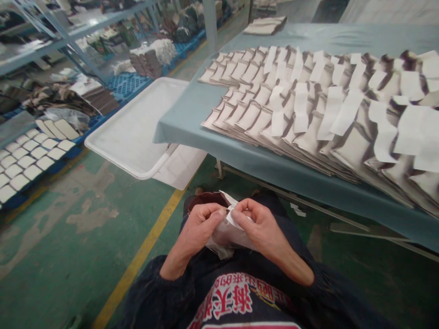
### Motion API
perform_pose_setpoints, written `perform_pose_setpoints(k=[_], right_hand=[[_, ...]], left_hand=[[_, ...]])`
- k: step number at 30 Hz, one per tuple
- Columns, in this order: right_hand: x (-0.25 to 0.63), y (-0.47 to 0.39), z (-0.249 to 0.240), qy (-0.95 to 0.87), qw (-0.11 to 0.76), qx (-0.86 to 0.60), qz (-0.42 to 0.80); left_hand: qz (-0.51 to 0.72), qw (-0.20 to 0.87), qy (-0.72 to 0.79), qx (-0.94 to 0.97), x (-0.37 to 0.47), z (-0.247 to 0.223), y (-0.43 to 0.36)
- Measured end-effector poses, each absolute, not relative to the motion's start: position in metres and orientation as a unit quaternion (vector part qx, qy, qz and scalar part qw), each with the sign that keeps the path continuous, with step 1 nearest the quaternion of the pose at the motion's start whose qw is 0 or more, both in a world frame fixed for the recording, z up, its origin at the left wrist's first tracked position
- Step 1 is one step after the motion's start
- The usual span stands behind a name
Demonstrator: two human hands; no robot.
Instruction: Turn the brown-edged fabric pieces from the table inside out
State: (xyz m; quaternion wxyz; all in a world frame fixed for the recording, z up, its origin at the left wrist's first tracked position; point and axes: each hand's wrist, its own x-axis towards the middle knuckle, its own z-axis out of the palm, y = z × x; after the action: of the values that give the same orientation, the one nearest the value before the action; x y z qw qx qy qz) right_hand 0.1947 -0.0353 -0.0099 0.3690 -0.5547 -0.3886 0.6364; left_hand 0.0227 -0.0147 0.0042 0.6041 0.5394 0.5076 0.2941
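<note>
Near the bench (185,114), the left hand (203,225) and right hand (259,225) each clamp their grip on white material (233,220). Layered pieces (255,116) lie atop the bench.

Green floor (137,228) (worn in patches) with a yellow line (147,249), blue-covered table (185,119), metal shelving (78,34) behind

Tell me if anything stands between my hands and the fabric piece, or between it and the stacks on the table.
Nothing visible blocks the left hand or right hand; both are at the fabric piece. Towards the stacks, only the table's front edge seems in the way.
</note>
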Motion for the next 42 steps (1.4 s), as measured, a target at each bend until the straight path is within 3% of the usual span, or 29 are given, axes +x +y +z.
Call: perform_pose_setpoints(k=[8,27,42], right_hand=[[0.194,-0.031,-0.004,-0.319,0.377,-0.513,0.702],[0.189,-0.036,-0.010,-0.359,0.385,-0.527,0.667],[0.188,-0.037,-0.009,-0.546,0.358,-0.603,0.459]], left_hand=[[0.295,0.614,0.508,0.527,0.021,0.003,-0.017],[0.301,0.603,0.519,0.525,0.019,0.000,-0.020],[0.316,0.600,0.534,0.505,0.017,-0.011,-0.021]])
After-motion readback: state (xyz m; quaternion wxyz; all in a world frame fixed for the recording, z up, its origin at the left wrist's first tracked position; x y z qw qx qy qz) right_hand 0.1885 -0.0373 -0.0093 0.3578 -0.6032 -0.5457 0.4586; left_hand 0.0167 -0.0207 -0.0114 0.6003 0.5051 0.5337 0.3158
